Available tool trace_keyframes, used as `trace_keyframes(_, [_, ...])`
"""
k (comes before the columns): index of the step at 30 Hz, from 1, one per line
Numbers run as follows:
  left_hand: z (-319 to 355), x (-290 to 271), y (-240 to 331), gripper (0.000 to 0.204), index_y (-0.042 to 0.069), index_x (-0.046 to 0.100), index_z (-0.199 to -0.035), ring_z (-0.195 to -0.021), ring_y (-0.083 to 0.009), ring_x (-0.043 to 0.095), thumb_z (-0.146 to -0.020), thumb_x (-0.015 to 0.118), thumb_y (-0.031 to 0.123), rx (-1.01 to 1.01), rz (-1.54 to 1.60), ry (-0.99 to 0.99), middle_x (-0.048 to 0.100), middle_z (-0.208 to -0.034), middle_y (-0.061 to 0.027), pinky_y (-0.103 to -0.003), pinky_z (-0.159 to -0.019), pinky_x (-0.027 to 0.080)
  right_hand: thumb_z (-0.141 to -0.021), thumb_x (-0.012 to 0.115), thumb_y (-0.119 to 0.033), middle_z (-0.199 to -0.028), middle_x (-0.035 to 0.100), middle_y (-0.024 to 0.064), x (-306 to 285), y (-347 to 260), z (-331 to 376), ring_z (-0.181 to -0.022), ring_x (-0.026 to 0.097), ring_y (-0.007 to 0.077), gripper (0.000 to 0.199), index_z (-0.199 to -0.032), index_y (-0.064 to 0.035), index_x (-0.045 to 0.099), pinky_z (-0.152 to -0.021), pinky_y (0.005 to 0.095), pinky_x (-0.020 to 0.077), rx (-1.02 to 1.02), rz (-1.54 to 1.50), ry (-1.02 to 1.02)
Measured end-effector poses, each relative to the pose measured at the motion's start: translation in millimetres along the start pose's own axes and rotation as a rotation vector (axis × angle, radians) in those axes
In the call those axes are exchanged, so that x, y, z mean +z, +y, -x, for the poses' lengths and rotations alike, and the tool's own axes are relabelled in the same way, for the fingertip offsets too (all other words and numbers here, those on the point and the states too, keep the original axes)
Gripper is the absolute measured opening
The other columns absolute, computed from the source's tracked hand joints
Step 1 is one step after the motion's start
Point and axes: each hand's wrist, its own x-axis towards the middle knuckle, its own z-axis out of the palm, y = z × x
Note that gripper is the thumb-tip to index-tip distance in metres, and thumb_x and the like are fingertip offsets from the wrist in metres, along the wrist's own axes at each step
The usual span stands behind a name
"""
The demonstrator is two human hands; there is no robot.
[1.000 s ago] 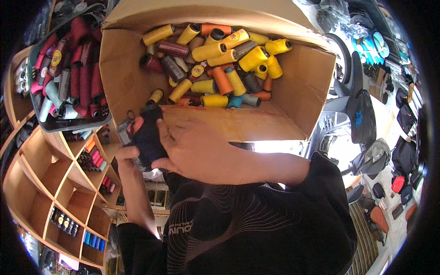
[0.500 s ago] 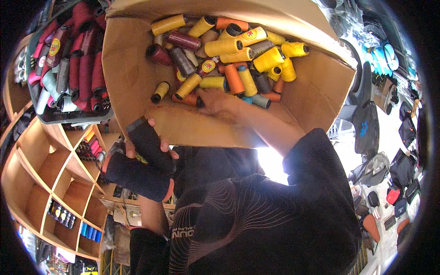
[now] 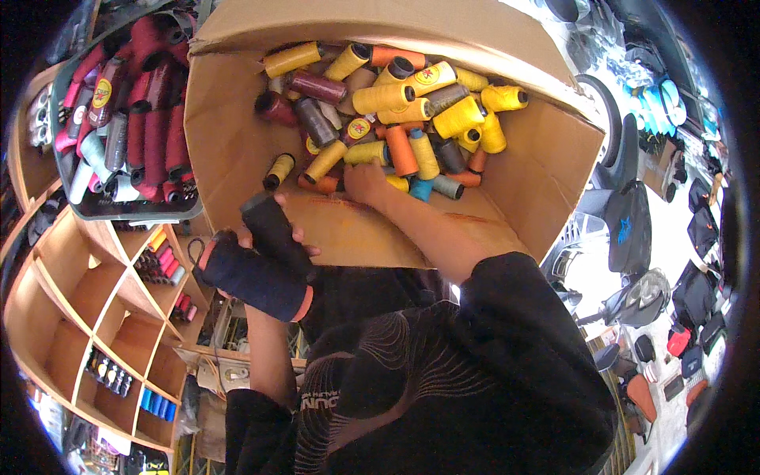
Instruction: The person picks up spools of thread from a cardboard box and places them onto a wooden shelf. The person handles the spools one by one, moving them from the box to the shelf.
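Note:
In my left hand [image 3: 299,233] are two thread spools: a slim black spool [image 3: 275,231] and a thicker navy spool [image 3: 257,275] with an orange core, lying against each other. My fingers wrap around them just outside the near wall of a cardboard box [image 3: 364,237]. My right hand [image 3: 369,185] reaches into that box with its fingers curled down, beside a yellow spool [image 3: 366,153] and an orange-brown spool [image 3: 320,184]. Whatever lies under those fingers is hidden. Around it lie yellow, orange, maroon, grey and teal spools in a loose heap.
A dark crate [image 3: 127,207] of maroon, pink and grey spools stands at the left of the box. Below it, a wooden shelf [image 3: 119,261] has compartments, some with spools. On the right are a dark wheeled vehicle [image 3: 617,166] and several bags on the pale floor.
My right hand has shifted slightly and its fingers look more curled among the spools. The two dark spools in my left hand have tilted and moved a little right.

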Motion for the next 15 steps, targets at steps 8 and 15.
trace_keyframes(8, [-12.9,-0.3,-2.1,0.025,0.022,0.063,-0.101,-0.110,-0.0436,0.056,-0.099,0.053,0.044,0.028,0.032,-0.097,0.034,-0.150,-0.0202,-0.069,-0.088,0.054,-0.089,0.065,-0.028,-0.121,0.067,0.0217,-95.7,0.2,21.3,-0.118,0.063,0.0370,0.033,-0.115,-0.0083,0.069,-0.100,0.0499,0.0489,0.040,-0.090,0.106])
trace_keyframes(15, [-12.4,-0.3,1.6,0.029,0.021,0.062,-0.112,-0.111,-0.0448,0.058,-0.101,0.049,0.044,-0.023,0.066,-0.015,0.039,-0.150,-0.0208,-0.068,-0.085,0.056,-0.071,0.082,-0.024,-0.140,0.048,0.0110,-135.7,101.5,33.0,-0.124,0.053,0.0362,0.061,-0.127,-0.0157,0.060,-0.096,0.0556,0.0499,-0.018,0.321,0.835])
